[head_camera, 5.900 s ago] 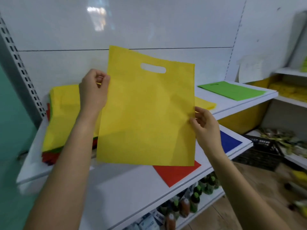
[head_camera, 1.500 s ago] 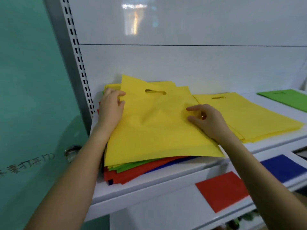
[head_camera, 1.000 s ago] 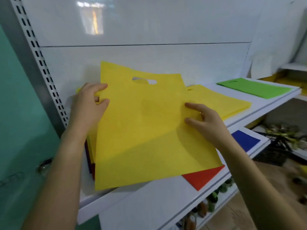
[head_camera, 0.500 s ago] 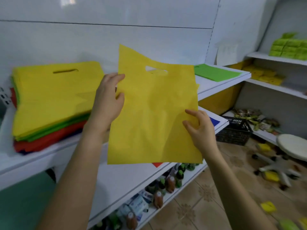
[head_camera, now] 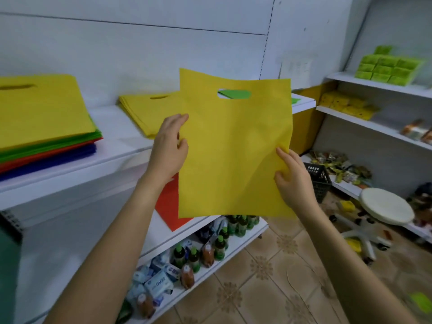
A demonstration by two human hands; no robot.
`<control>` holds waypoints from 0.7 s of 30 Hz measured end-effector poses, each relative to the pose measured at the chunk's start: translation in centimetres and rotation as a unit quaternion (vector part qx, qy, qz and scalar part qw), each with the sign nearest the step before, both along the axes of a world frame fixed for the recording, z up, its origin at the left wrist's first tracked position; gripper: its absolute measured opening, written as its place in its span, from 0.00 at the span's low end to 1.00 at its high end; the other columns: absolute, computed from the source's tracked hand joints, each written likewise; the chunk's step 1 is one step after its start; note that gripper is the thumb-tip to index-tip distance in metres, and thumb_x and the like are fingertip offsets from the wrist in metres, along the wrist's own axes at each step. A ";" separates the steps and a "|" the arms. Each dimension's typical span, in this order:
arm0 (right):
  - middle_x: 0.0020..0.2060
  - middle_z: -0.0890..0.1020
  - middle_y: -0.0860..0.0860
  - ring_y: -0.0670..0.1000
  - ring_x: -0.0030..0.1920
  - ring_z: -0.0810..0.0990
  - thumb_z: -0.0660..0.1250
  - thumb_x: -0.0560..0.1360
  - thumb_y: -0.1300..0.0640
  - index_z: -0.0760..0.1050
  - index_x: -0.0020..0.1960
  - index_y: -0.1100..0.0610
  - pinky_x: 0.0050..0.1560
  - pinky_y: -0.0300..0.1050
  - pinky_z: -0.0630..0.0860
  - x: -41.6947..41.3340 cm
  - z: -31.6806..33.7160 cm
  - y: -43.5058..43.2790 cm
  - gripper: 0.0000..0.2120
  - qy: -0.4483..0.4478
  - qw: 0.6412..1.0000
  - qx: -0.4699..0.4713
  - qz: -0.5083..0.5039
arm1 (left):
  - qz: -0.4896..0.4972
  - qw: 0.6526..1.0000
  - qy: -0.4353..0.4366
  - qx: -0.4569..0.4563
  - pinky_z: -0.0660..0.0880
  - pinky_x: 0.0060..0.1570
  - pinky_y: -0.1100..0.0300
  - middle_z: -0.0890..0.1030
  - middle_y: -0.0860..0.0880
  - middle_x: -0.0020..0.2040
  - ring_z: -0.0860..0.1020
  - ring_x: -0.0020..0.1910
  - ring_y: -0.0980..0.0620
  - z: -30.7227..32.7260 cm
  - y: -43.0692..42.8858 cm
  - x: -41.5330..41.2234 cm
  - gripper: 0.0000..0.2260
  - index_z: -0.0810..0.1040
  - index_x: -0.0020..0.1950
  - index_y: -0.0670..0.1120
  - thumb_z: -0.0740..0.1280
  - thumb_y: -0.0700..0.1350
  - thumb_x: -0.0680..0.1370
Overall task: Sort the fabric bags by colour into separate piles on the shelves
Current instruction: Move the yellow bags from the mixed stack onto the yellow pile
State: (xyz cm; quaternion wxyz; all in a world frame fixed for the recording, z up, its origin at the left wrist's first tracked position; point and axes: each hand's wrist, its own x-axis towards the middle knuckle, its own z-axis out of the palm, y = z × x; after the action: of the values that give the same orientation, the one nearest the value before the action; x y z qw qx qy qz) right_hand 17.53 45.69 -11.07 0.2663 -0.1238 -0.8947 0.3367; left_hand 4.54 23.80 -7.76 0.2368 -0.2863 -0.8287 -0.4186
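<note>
Yellow bag (head_camera: 233,148) held up flat in mid-frame, in the air in front of the shelves, handle slot at the top. Left hand (head_camera: 169,146) grips its left edge, fingers only loosely bent and the thumb against the fabric. Right hand (head_camera: 292,174) pinches the right edge lower down, fingers curled in, fabric creased at the grip. Both hands hold this bag and touch nothing else.

Upper shelf (head_camera: 117,127): mixed stack (head_camera: 42,113) at the left edge of the frame, yellow on top with green, red and blue layers under it. Yellow pile (head_camera: 149,111) lies just left of the held bag, partly hidden by it. Green bag (head_camera: 233,94) shows through the handle slot (the rest of it mostly covered). Red bag (head_camera: 167,202) lies on the lower shelf, below the left hand. Bottles (head_camera: 194,253) stand on the bottom shelf, and a stool (head_camera: 385,209) is at the right.
</note>
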 end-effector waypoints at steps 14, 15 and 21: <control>0.66 0.72 0.55 0.53 0.57 0.72 0.62 0.76 0.65 0.72 0.65 0.60 0.52 0.33 0.64 -16.9 5.8 2.3 0.17 0.080 0.994 -0.005 0.068 | 0.153 0.982 0.009 0.109 0.67 0.44 0.72 0.75 0.41 0.60 0.76 0.50 0.50 4.3 -2.1 -12.2 0.14 0.75 0.62 0.39 0.65 0.35 0.76; 0.67 0.71 0.55 0.54 0.62 0.71 0.61 0.76 0.67 0.71 0.66 0.60 0.57 0.36 0.65 -18.4 6.1 2.2 0.19 0.073 0.994 0.000 0.080 | 0.162 0.981 0.012 0.106 0.68 0.46 0.70 0.75 0.41 0.61 0.76 0.50 0.47 4.3 -2.4 -13.4 0.15 0.74 0.62 0.39 0.64 0.34 0.76; 0.72 0.64 0.52 0.52 0.70 0.64 0.59 0.73 0.71 0.64 0.71 0.59 0.60 0.34 0.60 -26.7 6.6 1.8 0.27 0.014 0.986 0.050 0.158 | 0.202 0.979 -0.004 0.031 0.65 0.52 0.61 0.69 0.38 0.66 0.70 0.45 0.47 3.6 -3.0 -19.5 0.24 0.68 0.67 0.35 0.61 0.28 0.71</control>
State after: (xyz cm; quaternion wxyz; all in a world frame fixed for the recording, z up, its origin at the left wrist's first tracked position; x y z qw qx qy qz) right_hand -9.21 47.52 -4.48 0.2280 0.0374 -0.9147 0.3315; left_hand -14.94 20.82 -4.19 0.3217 -0.1041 -0.8569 -0.3892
